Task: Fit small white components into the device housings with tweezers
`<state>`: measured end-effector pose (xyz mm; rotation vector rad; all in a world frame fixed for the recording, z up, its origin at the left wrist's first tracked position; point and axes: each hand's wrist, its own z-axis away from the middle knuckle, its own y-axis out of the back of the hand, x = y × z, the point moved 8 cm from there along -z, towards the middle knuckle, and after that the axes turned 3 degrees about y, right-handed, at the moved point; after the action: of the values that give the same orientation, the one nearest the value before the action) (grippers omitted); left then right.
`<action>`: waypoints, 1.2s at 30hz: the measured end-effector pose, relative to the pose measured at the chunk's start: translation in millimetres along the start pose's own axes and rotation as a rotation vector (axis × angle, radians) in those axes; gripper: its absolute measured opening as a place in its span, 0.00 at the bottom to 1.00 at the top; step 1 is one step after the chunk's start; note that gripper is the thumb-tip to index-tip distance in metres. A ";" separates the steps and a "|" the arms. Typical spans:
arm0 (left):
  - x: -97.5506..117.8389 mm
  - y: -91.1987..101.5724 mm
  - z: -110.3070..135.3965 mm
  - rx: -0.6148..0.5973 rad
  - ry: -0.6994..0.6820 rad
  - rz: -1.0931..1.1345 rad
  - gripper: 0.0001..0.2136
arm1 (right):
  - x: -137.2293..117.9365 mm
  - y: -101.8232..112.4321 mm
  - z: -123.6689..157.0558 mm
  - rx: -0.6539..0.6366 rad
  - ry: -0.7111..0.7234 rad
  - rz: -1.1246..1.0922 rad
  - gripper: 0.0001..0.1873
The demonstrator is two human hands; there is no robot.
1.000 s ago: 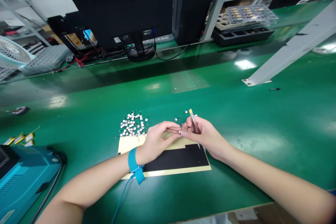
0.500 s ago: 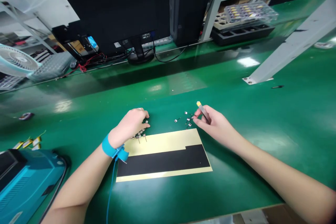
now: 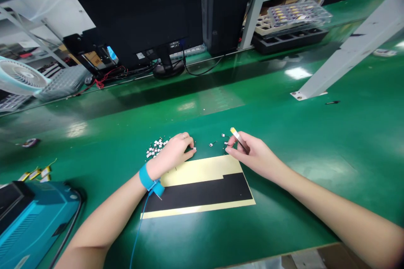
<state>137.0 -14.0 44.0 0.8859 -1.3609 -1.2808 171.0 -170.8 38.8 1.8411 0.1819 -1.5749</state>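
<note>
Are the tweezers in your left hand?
No, the tweezers are held in the right hand, while the left hand lies beside the small white parts.

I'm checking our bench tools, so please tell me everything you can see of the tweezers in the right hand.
The tweezers are slim and grey, apparently metal, with a yellow end. They sit tilted in the right hand, gripped by the fingers, with the yellow end sticking out up and away. The lower end is hidden by the hand, so the tips cannot be seen.

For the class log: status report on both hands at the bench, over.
Left hand over small white components; right hand gripping tweezers; cream-and-black sheet nearby, not blocking.
</note>
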 end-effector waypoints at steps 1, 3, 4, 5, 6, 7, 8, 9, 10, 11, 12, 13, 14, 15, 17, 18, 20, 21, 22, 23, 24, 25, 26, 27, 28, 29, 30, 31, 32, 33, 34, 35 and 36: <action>3.4 -1.4 -0.2 -0.001 -0.025 0.015 0.06 | -0.9 -0.6 0.4 -0.007 0.000 -0.001 0.08; 7.1 -2.7 0.2 0.002 -0.051 0.037 0.05 | -1.6 -1.7 0.8 -0.019 -0.001 -0.003 0.08; 7.6 -2.6 0.5 0.011 -0.055 0.053 0.05 | -1.6 -2.2 0.8 -0.023 -0.003 -0.005 0.09; 7.7 -2.2 0.8 0.023 -0.056 0.073 0.06 | -1.3 -2.6 0.6 -0.026 -0.005 -0.008 0.09; 7.7 -1.9 1.0 0.036 -0.059 0.093 0.07 | -0.9 -3.0 0.3 -0.028 -0.007 -0.012 0.09; 8.0 -1.9 1.2 0.048 -0.069 0.109 0.08 | -0.5 -3.2 0.1 -0.028 -0.008 -0.016 0.09; 9.2 -2.3 1.4 0.057 -0.087 0.115 0.08 | -0.1 -3.3 -0.2 -0.027 -0.010 -0.020 0.09; 10.9 -3.2 1.4 0.064 -0.110 0.111 0.08 | 0.3 -3.1 -0.3 -0.025 -0.012 -0.025 0.09; 12.8 -4.5 1.4 0.068 -0.134 0.098 0.06 | 0.6 -3.0 -0.4 -0.024 -0.014 -0.029 0.09; 14.5 -5.9 1.3 0.073 -0.152 0.084 0.06 | 0.8 -2.7 -0.5 -0.022 -0.016 -0.033 0.09; 15.6 -7.2 1.0 0.079 -0.163 0.073 0.06 | 0.9 -2.4 -0.5 -0.020 -0.018 -0.036 0.09; 16.1 -8.3 0.7 0.088 -0.164 0.067 0.06 | 0.8 -2.2 -0.5 -0.019 -0.020 -0.038 0.09; 16.0 -9.1 0.4 0.097 -0.156 0.068 0.07 | 0.7 -2.2 -0.6 -0.019 -0.023 -0.040 0.09; 15.5 -9.4 0.1 0.109 -0.144 0.074 0.07 | 0.6 -2.3 -0.6 -0.020 -0.026 -0.042 0.10; 14.0 -8.8 0.2 0.137 -0.112 0.099 0.06 | 0.6 -3.1 -0.7 -0.024 -0.034 -0.048 0.10; 13.3 -7.9 0.5 0.150 -0.095 0.117 0.06 | 0.7 -3.8 -0.7 -0.029 -0.039 -0.053 0.11; 12.9 -5.1 1.6 0.168 -0.074 0.154 0.05 | 1.3 -5.5 -0.8 -0.041 -0.049 -0.064 0.11; 13.8 -3.7 2.2 0.167 -0.078 0.173 0.05 | 1.8 -6.2 -0.9 -0.047 -0.052 -0.071 0.11; 15.7 -2.2 2.9 0.157 -0.095 0.193 0.05 | 2.3 -6.7 -0.9 -0.051 -0.055 -0.077 0.11; 18.5 -1.1 3.6 0.135 -0.125 0.213 0.05 | 2.9 -6.9 -1.0 -0.052 -0.058 -0.082 0.11; 22.0 -0.5 4.5 0.099 -0.164 0.234 0.06 | 3.4 -7.0 -1.1 -0.053 -0.059 -0.086 0.11; 25.4 -0.1 5.5 0.056 -0.206 0.256 0.06 | 3.7 -6.9 -1.3 -0.053 -0.060 -0.090 0.11; 28.0 0.4 6.6 0.011 -0.242 0.276 0.06 | 4.0 -6.8 -1.4 -0.053 -0.060 -0.093 0.11; 29.3 1.1 7.6 -0.032 -0.267 0.290 0.07 | 4.0 -6.7 -1.5 -0.052 -0.061 -0.094 0.11; 29.1 2.3 8.4 -0.065 -0.279 0.299 0.07 | 3.9 -6.7 -1.6 -0.053 -0.062 -0.095 0.11; 27.6 4.1 8.9 -0.090 -0.280 0.307 0.07 | 3.7 -6.6 -1.7 -0.053 -0.064 -0.094 0.11; 25.3 6.3 9.3 -0.108 -0.276 0.311 0.08 | 3.4 -6.5 -1.7 -0.053 -0.066 -0.092 0.11; 23.3 8.0 9.9 -0.131 -0.276 0.314 0.09 | 3.0 -6.5 -1.6 -0.052 -0.068 -0.089 0.11; 22.2 9.0 11.0 -0.162 -0.284 0.316 0.10 | 2.7 -6.4 -1.5 -0.053 -0.070 -0.087 0.11; 22.1 9.2 12.5 -0.201 -0.300 0.319 0.11 | 2.5 -6.4 -1.3 -0.053 -0.072 -0.085 0.10; 22.9 8.9 14.3 -0.240 -0.321 0.322 0.11 | 2.3 -6.5 -1.1 -0.055 -0.074 -0.084 0.10; 24.5 8.2 16.1 -0.275 -0.344 0.325 0.12 | 2.3 -6.6 -0.9 -0.057 -0.076 -0.083 0.10; 26.7 7.3 17.7 -0.300 -0.367 0.327 0.12 | 2.5 -6.7 -0.8 -0.059 -0.077 -0.083 0.10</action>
<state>115.2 -34.4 57.7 0.2148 -1.4707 -1.3814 168.7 -166.2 33.7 1.7442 0.2695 -1.6769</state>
